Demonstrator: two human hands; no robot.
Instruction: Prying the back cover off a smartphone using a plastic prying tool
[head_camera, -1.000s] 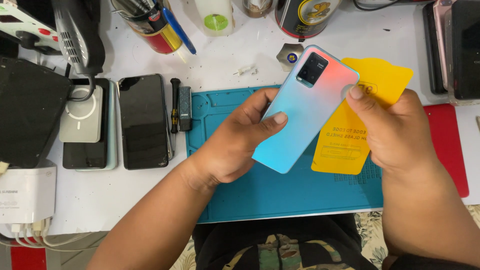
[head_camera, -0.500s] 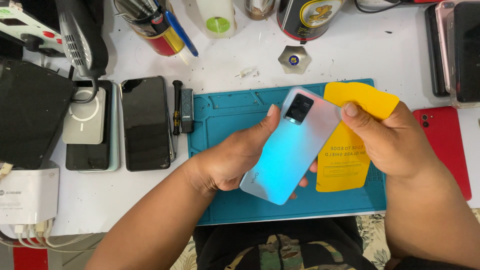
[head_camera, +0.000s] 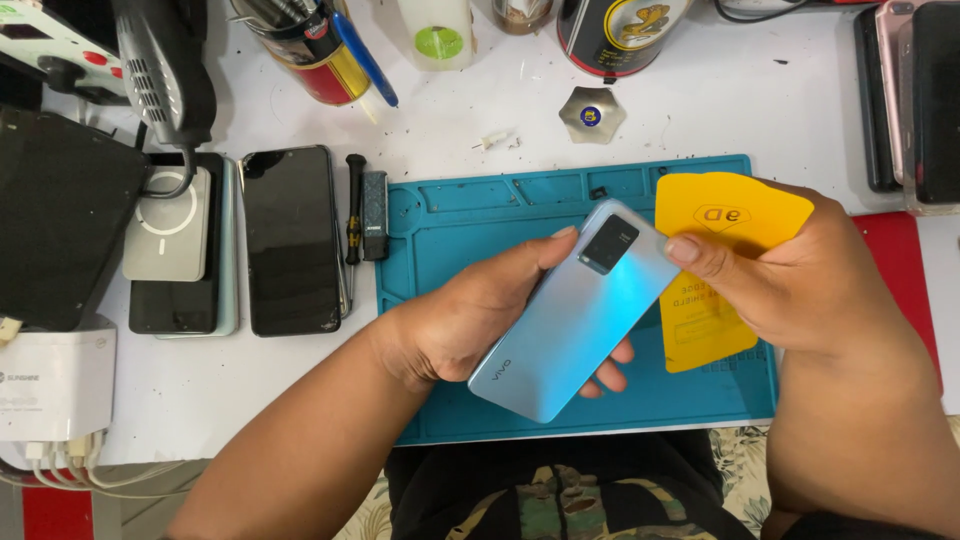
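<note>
My left hand (head_camera: 480, 315) grips a light blue smartphone (head_camera: 575, 310) from underneath, its back and camera block facing up, tilted over the teal work mat (head_camera: 470, 215). My right hand (head_camera: 800, 285) touches the phone's top corner with a fingertip. That same hand holds a yellow screen-protector packet (head_camera: 725, 215), which hangs down beside the phone over the mat.
Left of the mat lie a black phone (head_camera: 292, 240), a small screwdriver (head_camera: 353, 205), stacked phones with a white round-marked pad (head_camera: 168, 235) and a white charger (head_camera: 55, 385). Cans, a tool cup and a metal pick (head_camera: 590, 112) stand behind. More phones are stacked at far right (head_camera: 915, 100).
Both hands have brought the phone lower and closer to me, tilting it flatter over the mat. The yellow packet came along in my right hand.
</note>
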